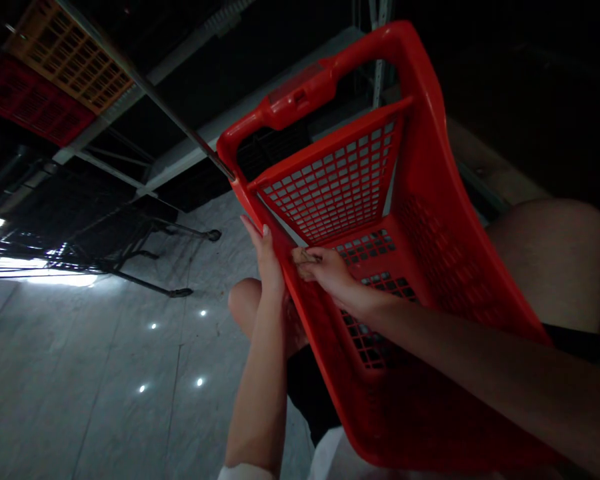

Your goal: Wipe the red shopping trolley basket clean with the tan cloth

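A red plastic shopping basket (433,160) with lattice panels is tilted between my knees, its open top facing me. My left hand (266,257) lies against the outside of its left wall, with the fingers stretched out along the plastic. Inside the basket, my right hand (333,270) is closed on a crumpled brown cloth (306,265), pressed to the inner face of the same wall. Only the cloth's bunched end shows past my fingers. A moulded red handle (300,97) spans the far end.
A thin metal rod (165,110) runs from the basket's left rim to the upper left. Orange (70,53) and dark red crates (35,100) sit on a rack. A wheeled dark metal frame (145,267) stands on the grey concrete floor (115,360). Deep shadow covers the right.
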A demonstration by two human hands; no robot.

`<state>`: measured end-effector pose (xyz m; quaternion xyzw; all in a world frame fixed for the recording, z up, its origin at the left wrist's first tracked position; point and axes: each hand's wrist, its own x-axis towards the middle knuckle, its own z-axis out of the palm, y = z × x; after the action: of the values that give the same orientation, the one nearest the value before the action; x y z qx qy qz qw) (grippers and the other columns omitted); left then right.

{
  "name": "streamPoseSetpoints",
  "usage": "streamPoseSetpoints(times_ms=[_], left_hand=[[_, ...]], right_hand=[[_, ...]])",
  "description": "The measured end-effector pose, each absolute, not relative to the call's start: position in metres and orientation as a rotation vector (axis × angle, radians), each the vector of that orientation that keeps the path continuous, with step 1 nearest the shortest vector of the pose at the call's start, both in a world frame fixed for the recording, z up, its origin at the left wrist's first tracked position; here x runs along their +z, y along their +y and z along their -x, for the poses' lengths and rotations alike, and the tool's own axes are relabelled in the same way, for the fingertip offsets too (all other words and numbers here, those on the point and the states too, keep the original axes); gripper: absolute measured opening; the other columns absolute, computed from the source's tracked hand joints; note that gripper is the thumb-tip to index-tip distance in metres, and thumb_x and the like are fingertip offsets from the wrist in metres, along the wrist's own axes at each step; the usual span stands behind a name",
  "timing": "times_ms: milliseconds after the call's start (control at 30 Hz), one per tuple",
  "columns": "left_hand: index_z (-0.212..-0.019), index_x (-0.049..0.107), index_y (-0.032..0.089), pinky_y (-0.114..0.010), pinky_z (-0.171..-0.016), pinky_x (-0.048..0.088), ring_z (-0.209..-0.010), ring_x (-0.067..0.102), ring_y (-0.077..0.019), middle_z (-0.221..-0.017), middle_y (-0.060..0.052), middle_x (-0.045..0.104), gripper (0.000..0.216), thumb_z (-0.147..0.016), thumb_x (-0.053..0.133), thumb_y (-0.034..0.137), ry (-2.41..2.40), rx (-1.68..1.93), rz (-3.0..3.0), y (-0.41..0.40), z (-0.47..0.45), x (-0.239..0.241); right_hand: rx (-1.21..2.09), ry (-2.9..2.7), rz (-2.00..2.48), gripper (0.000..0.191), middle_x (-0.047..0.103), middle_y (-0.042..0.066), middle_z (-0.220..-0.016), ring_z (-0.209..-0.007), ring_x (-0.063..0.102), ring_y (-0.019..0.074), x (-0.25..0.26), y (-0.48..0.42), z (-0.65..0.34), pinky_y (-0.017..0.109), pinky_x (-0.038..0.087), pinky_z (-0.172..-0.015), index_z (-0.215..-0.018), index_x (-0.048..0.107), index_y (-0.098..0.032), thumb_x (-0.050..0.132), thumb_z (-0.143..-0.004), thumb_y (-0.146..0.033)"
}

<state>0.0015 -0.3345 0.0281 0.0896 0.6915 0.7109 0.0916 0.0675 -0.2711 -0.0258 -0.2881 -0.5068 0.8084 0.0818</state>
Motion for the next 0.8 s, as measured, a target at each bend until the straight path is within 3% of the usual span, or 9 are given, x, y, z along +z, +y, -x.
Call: streamPoseSetpoints(times_ms=[133,200,267,433,533,600,800], left_hand=[[-0.167,0.026,0.035,-0.038,-0.126,0.039,-0.153,0.045,-0.0225,-0.162,-0.003,0.051,0.065,-0.107,0.044,0.052,2.112,2.006,-0.264,-0.346,-0.039,0.033],[-0.167,0.027,0.033,-0.040,-0.129,0.035,-0.154,0.042,-0.0240,-0.157,-0.004,0.056,0.066,-0.107,0.044,0.053,2.212,1.903,-0.250,-0.355,-0.062,0.036],[-0.168,0.028,0.030,-0.044,-0.133,0.028,-0.158,0.034,-0.0265,-0.160,-0.006,0.053,0.068,-0.106,0.046,0.052,2.370,1.771,-0.290,-0.363,-0.084,0.038],[-0.167,0.029,0.031,-0.053,-0.136,0.011,-0.164,0.015,-0.0296,-0.174,-0.001,0.031,0.066,-0.105,0.045,0.044,2.636,1.577,-0.462,-0.375,-0.121,0.035],[-0.168,0.026,0.027,-0.055,-0.135,0.018,-0.163,0.020,-0.0303,-0.167,-0.006,0.042,0.066,-0.106,0.042,0.042,2.652,1.593,-0.305,-0.376,-0.123,0.032],[-0.168,0.028,0.027,-0.054,-0.132,0.030,-0.160,0.030,-0.0296,-0.162,-0.007,0.049,0.063,-0.108,0.038,0.042,2.597,1.548,-0.261,-0.379,-0.118,0.030],[-0.166,0.030,0.031,-0.046,-0.120,0.050,-0.146,0.053,-0.0253,-0.151,-0.005,0.062,0.059,-0.110,0.035,0.047,2.452,1.496,-0.494,-0.390,-0.102,0.026]], right_hand=[[2.324,-1.470,0.552,0.020,0.074,0.002,-0.091,-0.083,0.068,0.0161,0.025,-0.267,-0.066,0.028,0.056,-0.077,-0.092,0.069,-0.022,0.067,-0.073,-0.024],[2.234,-1.542,0.546,0.016,0.075,0.002,-0.096,-0.092,0.069,0.0174,0.026,-0.274,-0.088,0.031,0.055,-0.087,-0.092,0.068,-0.023,0.064,-0.077,-0.025],[2.199,-1.640,0.614,0.010,0.073,0.003,-0.094,-0.093,0.068,0.0180,0.011,-0.285,-0.123,0.031,0.054,-0.089,-0.086,0.066,-0.023,0.058,-0.080,-0.026],[2.435,-1.807,0.772,0.011,0.066,0.001,-0.078,-0.073,0.061,0.0163,-0.026,-0.302,-0.194,0.029,0.049,-0.070,-0.078,0.061,-0.022,0.058,-0.081,-0.032],[2.487,-1.745,0.780,0.005,0.066,-0.001,-0.075,-0.072,0.060,0.0147,-0.018,-0.297,-0.186,0.027,0.046,-0.068,-0.077,0.062,-0.021,0.060,-0.072,-0.022],[2.475,-1.695,0.761,0.018,0.070,0.000,-0.080,-0.078,0.063,0.0151,-0.007,-0.292,-0.169,0.026,0.048,-0.071,-0.081,0.067,-0.021,0.057,-0.067,-0.014],[2.482,-1.483,0.750,0.030,0.076,0.003,-0.092,-0.086,0.069,0.0164,0.009,-0.288,-0.149,0.027,0.054,-0.075,-0.090,0.072,-0.020,0.055,-0.068,-0.010]])
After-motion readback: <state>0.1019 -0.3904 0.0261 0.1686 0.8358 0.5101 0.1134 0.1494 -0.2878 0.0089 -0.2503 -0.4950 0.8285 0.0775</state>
